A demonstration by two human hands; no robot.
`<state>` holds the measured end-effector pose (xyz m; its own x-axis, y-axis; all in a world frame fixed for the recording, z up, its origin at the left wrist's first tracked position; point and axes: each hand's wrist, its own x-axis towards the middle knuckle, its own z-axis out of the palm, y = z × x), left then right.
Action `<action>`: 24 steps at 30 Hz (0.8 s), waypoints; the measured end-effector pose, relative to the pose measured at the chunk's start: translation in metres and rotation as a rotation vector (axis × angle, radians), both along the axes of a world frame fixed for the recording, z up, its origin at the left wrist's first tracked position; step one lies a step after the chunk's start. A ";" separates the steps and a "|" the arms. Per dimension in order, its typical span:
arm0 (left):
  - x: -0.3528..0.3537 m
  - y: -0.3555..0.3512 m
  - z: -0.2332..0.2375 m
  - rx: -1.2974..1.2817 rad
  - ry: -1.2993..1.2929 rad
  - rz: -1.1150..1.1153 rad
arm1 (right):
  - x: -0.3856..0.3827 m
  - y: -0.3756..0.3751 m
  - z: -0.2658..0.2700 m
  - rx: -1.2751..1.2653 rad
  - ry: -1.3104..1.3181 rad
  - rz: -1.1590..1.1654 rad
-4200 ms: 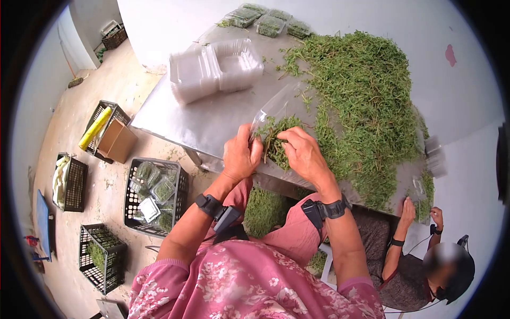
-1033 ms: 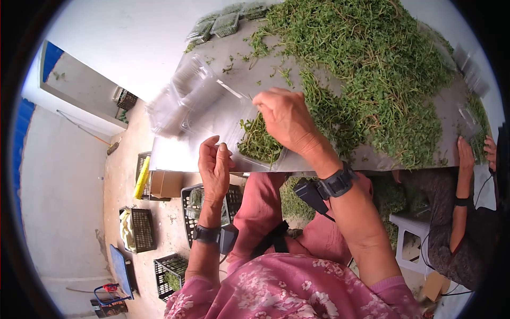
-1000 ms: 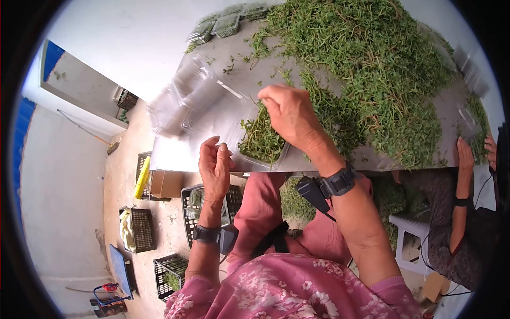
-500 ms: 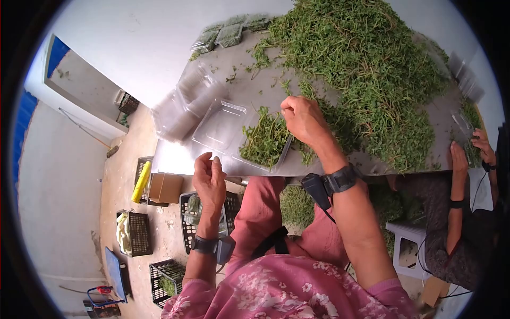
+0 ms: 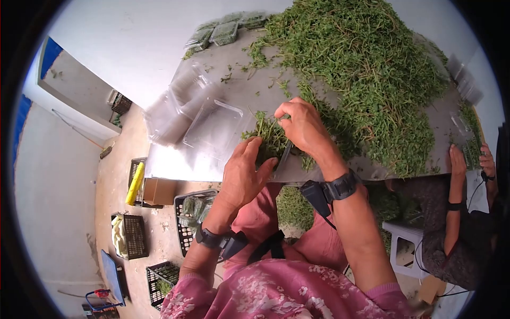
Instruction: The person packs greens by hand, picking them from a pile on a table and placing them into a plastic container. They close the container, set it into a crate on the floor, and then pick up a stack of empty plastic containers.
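Note:
A clear plastic clamshell container lies at the table's front edge, its open lid [image 5: 215, 127] to the left. Leafy green sprigs [image 5: 269, 131] fill its other half, partly hidden by my hands. My left hand [image 5: 245, 171] rests against the near left side of these greens, fingers stretched and thumb apart. At the container's far right corner, my right hand [image 5: 304, 126] is closed in a pinch, with a bit of green showing between thumb and fingers. Just right of it spreads the large heap of greens [image 5: 366, 80].
Nested empty clamshells [image 5: 178, 103] stand left of the lid. Filled packs [image 5: 224, 33] sit at the table's back left. Crates [image 5: 130, 236] and a cardboard box [image 5: 158, 191] are on the floor. At right, another person's hands [image 5: 458, 159] work near a container.
My left hand has moved up and right from below the table edge onto the greens in the container. My right hand stays near the container's corner, now with green visible in its pinch.

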<state>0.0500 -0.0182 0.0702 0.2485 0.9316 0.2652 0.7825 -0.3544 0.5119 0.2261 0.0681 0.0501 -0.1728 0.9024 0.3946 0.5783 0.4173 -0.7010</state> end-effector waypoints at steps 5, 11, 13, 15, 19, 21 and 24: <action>-0.005 0.006 0.005 0.026 0.070 -0.044 | -0.005 0.000 -0.003 0.024 0.016 0.058; -0.001 0.011 0.012 -0.056 0.180 -0.074 | -0.020 -0.004 -0.014 0.008 -0.254 -0.027; -0.002 0.013 0.009 -0.047 0.194 -0.070 | -0.022 -0.007 -0.008 -0.038 -0.283 -0.026; -0.004 0.012 0.006 0.005 0.180 -0.092 | -0.023 -0.007 -0.004 -0.030 -0.252 -0.026; -0.001 0.007 0.004 0.059 0.170 -0.092 | -0.022 -0.010 0.005 0.075 -0.084 0.041; 0.001 0.005 -0.002 0.102 0.169 -0.087 | -0.024 -0.012 0.005 0.114 -0.134 0.082; 0.001 0.003 -0.003 0.095 0.166 -0.088 | -0.029 -0.018 -0.001 0.085 -0.327 0.086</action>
<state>0.0507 -0.0157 0.0674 0.3755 0.8772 0.2991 0.8173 -0.4656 0.3394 0.1971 0.0505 0.0490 -0.3768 0.8452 0.3790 0.7264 0.5235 -0.4454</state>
